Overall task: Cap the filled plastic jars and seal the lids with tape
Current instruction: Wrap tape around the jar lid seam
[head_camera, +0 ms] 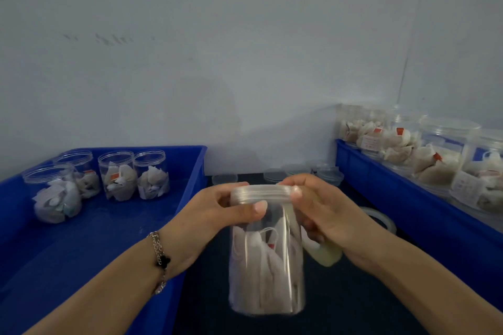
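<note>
A clear plastic jar (268, 266) filled with white sachets is held up in the middle of the view, blurred by motion. A clear lid (261, 193) sits on its mouth. My left hand (217, 215) grips the jar's upper wall just under the lid, thumb across the front. My right hand (321, 209) pinches the lid's right rim with thumb and fingers. A roll of clear tape (381, 219) lies on the dark table behind my right hand.
A blue tray (187, 171) at the left holds several open filled jars (117, 175). A blue tray (381, 179) at the right holds several capped filled jars (435, 152). Loose clear lids (275, 174) lie at the back of the dark table. A pale wall stands behind.
</note>
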A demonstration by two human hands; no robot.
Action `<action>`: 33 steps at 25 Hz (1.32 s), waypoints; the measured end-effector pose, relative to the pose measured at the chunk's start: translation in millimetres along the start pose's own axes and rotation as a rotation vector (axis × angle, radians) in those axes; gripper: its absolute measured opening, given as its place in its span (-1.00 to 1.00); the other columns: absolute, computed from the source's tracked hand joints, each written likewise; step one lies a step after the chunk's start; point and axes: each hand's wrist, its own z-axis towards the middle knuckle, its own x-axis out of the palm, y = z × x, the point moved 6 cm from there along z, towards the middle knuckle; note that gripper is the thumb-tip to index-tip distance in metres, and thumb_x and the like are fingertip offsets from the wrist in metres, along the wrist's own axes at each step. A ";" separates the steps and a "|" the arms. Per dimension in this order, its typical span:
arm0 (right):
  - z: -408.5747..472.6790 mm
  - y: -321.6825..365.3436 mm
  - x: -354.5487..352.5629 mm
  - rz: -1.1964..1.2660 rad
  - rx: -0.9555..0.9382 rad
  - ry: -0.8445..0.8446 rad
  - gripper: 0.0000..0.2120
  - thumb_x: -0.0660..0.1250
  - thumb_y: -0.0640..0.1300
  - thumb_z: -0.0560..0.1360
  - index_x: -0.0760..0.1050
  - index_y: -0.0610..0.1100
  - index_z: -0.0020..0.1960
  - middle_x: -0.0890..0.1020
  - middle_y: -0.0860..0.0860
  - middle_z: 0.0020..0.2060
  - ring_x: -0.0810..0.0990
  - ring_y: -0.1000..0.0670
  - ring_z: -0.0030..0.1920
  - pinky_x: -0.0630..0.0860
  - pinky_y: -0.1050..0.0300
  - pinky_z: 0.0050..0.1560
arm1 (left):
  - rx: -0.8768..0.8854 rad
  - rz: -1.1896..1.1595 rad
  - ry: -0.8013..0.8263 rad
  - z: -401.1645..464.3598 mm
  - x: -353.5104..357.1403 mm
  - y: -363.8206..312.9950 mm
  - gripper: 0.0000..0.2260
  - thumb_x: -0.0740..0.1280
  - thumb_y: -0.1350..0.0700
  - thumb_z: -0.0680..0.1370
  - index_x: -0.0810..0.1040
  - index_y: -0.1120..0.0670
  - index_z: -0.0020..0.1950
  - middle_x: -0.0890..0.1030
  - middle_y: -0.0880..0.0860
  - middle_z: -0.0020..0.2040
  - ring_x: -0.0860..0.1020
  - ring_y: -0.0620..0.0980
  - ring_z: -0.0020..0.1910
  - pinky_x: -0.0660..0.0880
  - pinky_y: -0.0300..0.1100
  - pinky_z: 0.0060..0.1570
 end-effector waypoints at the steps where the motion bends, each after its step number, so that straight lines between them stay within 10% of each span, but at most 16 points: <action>1: 0.3 1.5 1.0 -0.045 -0.005 -0.028 -0.49 0.23 0.42 0.27 0.48 0.10 0.03 0.55 0.26 -0.40 0.47 0.27 -0.43 0.38 0.34 -0.36 | -0.028 -0.006 -0.037 0.4 -4.2 3.1 -0.31 0.60 -0.05 0.19 0.49 -0.12 0.29 0.65 -0.07 0.06 0.60 -0.16 0.04 0.51 -0.32 0.03; 6: -6.7 -3.3 14.3 0.112 0.048 -0.047 -0.40 0.47 0.31 0.18 0.42 0.10 0.11 0.61 0.29 -0.32 0.55 0.27 -0.41 0.42 0.42 -0.42 | -0.111 -0.059 0.022 1.7 -2.0 8.2 0.08 0.58 0.13 0.10 0.10 0.06 0.53 0.59 -0.14 0.16 0.59 -0.19 0.09 0.54 -0.34 -0.01; 10: -0.9 3.2 13.4 0.029 -0.043 -0.170 -0.43 0.44 0.30 0.14 0.42 0.17 0.08 0.62 0.21 -0.27 0.59 0.27 -0.30 0.45 0.44 -0.37 | -0.125 0.169 0.006 2.2 2.0 10.3 0.35 0.54 -0.35 -0.17 0.10 0.02 0.53 0.47 -0.25 0.16 0.53 -0.22 0.08 0.47 -0.43 -0.02; 14: 0.3 9.7 5.1 0.128 -0.015 -0.084 -0.44 0.48 0.28 0.16 0.44 0.27 0.12 0.57 0.10 -0.33 0.53 0.17 -0.39 0.46 0.32 -0.32 | -0.148 -0.069 -0.078 3.2 -4.7 13.1 0.08 0.62 -0.15 -0.01 0.32 0.09 0.45 0.56 0.02 0.20 0.59 -0.06 0.09 0.52 -0.27 0.06; 17: -9.0 14.2 -11.3 0.141 0.033 0.004 -0.31 0.58 0.09 0.05 0.44 0.41 0.13 0.61 0.10 -0.04 0.62 0.07 -0.09 0.53 0.20 -0.13 | -0.106 -0.228 -0.037 2.7 -7.0 6.6 0.07 0.65 -0.16 -0.09 0.41 0.15 0.35 0.63 0.11 0.13 0.61 0.01 0.11 0.55 -0.20 0.08; 25: -17.3 34.5 -30.0 -0.631 -0.170 -0.032 -0.38 0.37 -0.13 0.42 0.25 0.51 0.19 0.44 0.36 0.12 0.51 0.24 -0.01 0.50 0.28 -0.08 | -0.050 -0.171 0.059 -2.6 2.5 -3.8 -0.01 0.63 -0.20 -0.09 0.46 0.04 0.30 0.64 0.05 0.13 0.60 0.01 0.14 0.53 -0.16 0.13; 33: 2.9 -29.9 -7.2 -1.025 -0.025 -0.099 -0.46 0.17 -0.05 0.59 0.04 0.33 0.44 0.39 -0.02 0.19 0.48 0.07 -0.11 0.52 0.13 -0.10 | -0.082 0.444 0.045 6.3 1.6 13.6 -0.07 0.62 -0.05 0.16 0.18 -0.21 0.40 0.41 -0.20 0.17 0.46 -0.22 0.10 0.40 -0.39 0.01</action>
